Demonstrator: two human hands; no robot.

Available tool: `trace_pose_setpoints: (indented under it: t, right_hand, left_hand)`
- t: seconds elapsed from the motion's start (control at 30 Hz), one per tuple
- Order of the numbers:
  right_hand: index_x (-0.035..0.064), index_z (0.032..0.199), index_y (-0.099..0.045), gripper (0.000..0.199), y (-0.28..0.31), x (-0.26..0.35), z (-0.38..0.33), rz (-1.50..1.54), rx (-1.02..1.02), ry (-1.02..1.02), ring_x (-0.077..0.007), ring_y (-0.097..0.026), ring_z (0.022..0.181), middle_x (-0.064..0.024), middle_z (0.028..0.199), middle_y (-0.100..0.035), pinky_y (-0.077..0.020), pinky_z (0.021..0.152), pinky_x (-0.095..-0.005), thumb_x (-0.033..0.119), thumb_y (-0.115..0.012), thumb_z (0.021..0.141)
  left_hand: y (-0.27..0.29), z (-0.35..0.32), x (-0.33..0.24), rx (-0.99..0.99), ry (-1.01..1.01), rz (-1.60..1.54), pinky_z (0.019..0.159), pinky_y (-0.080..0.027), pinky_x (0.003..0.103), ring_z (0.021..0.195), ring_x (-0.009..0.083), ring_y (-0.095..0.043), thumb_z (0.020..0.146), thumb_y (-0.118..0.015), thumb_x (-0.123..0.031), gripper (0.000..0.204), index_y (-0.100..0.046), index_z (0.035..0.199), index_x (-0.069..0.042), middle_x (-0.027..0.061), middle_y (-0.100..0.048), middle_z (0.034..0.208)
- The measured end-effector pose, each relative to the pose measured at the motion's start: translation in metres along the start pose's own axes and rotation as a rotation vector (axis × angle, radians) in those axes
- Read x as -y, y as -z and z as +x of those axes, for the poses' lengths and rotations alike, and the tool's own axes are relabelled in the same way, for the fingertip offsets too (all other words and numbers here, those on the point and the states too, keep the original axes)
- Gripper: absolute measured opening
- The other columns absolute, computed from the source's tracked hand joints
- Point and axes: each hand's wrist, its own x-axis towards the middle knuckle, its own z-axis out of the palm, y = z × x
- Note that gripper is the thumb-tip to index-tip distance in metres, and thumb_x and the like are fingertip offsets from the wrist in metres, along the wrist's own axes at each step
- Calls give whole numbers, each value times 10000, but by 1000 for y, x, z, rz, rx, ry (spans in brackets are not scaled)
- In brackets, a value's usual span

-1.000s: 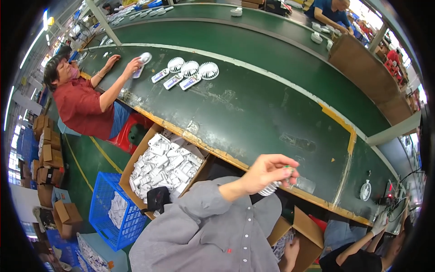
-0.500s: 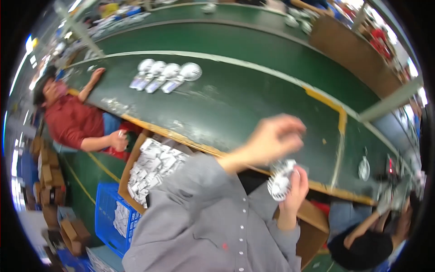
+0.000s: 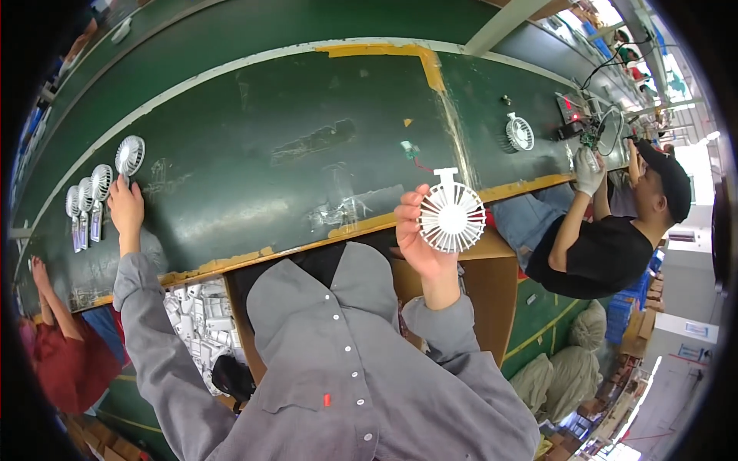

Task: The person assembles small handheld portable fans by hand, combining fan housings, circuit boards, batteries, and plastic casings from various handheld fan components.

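The right hand [image 3: 419,238] holds a white round grille [image 3: 451,217] up over the near edge of the green surface [image 3: 307,107], fingers closed on its left rim. Hold it only by the rim, so the thin ribs do not bend. It has ribs spreading from the middle and a small tab on top. Far to the left, the left hand [image 3: 125,206] touches a small white fan [image 3: 130,155], fingers curled by its handle. More fans [image 3: 84,201] lie beside it.
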Motion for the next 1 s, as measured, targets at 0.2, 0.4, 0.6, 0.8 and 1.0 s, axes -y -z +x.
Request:
trace_pose_setpoints:
  t: [0.2, 0.4, 0.6, 0.8, 1.0]
  right_hand:
    - [36, 1220, -580, 345, 14, 44, 0, -113, -83, 111, -203, -583, 951, -91, 1076, -618, -498, 816, -304, 238, -548, 942]
    - [4, 1218, -564, 325, 45, 125, 6, -578, -192, 246, -229, -626, 960, -121, 1097, -647, -539, 828, -306, 193, -551, 954]
    - [-2, 1009, -656, 154, 78, 234, 31, -1465, -805, 750, -129, -653, 755, -70, 927, -682, -548, 644, -260, 131, -624, 938]
    - [-47, 963, -618, 149, 96, 293, 61, -1425, -1020, 1015, -166, -636, 731, -94, 898, -647, -566, 596, -297, 48, -635, 849]
    - [-28, 1214, -480, 358, 57, 141, 56, -1698, -669, 1123, -209, -542, 1094, -141, 1161, -560, -436, 953, -340, 48, -612, 891]
  left_hand:
    - [82, -31, -115, 105, -204, -324, 738, -506, 439, 909, 327, -640, 894, -624, -281, 274, -587, 1094, -97, 107, -621, 1047]
    - [111, -65, -187, 373, -31, -1060, 630, -509, 286, 675, 152, -652, 780, -764, -150, 220, -629, 823, 18, 97, -680, 744]
    - [129, -82, -219, 300, -308, -927, 765, -516, 402, 881, 315, -625, 773, -744, -133, 282, -593, 980, -16, 137, -619, 986]
    - [145, -92, -214, 399, -564, -741, 796, -500, 408, 922, 317, -615, 783, -728, -136, 184, -656, 908, -22, 117, -630, 932]
    - [141, -95, -224, 493, -349, -1067, 639, -497, 367, 693, 268, -647, 832, -701, -168, 191, -642, 805, 13, 135, -654, 757]
